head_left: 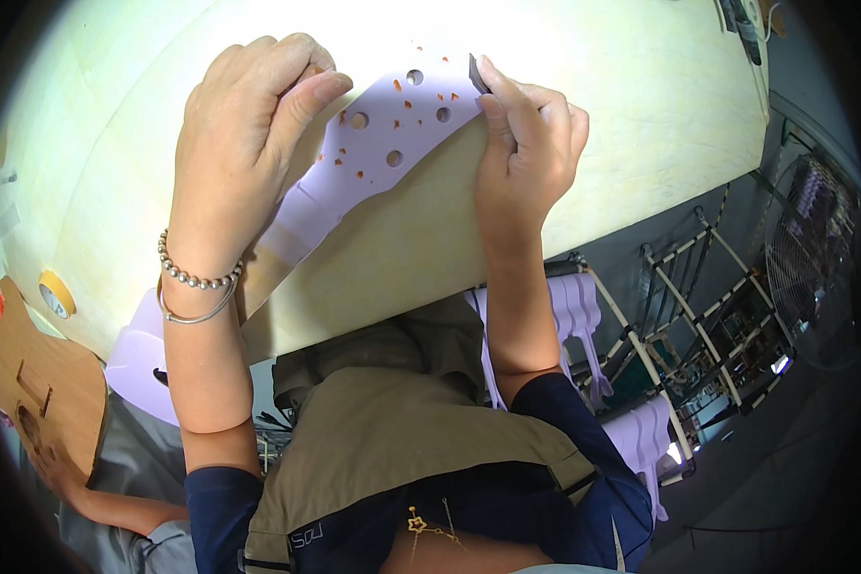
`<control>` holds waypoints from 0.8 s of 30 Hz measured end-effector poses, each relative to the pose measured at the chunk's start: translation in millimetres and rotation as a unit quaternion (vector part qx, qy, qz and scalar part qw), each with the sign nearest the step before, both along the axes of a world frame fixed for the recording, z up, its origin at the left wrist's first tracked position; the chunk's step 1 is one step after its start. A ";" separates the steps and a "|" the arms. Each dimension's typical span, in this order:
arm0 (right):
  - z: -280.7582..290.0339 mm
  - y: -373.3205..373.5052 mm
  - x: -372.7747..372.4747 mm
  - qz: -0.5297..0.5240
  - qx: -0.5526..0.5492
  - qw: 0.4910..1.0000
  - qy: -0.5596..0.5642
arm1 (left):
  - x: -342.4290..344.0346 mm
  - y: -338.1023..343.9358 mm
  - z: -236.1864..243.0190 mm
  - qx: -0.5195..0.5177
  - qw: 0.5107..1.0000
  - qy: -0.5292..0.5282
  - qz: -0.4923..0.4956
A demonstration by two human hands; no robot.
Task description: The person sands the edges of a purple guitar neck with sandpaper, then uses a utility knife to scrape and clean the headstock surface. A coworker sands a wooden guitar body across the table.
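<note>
A lavender guitar headstock (378,139) with several round holes and scattered reddish-brown spots lies over the pale worktop. Its neck (287,230) runs down toward me and passes behind my left forearm. My right hand (531,143) pinches a small dark grey pad, like folded sandpaper (477,75), between thumb and fingers at the headstock's right edge. Over the left edge is my left hand (249,124), fingers curled and thumb pressed to the index finger. Whatever lies in that pinch is too small to make out.
A lavender rounded body (139,359) shows left of my forearm, near a yellow tape roll (55,294). Another person's hand (55,469) is at a brown board (48,383) with cutouts. At right are hanging lavender pieces (569,311), a pipe rack (641,349) and a fan (813,249).
</note>
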State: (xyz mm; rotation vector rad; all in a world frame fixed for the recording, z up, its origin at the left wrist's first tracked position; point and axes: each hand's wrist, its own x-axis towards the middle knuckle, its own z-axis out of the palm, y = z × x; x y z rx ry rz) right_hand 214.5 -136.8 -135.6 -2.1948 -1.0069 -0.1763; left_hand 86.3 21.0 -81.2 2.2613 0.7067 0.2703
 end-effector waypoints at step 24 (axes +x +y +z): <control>30.1 6.4 33.0 0.066 -0.046 0.928 0.365 | -2.2 2.3 -1.8 0.004 1.000 0.005 -0.003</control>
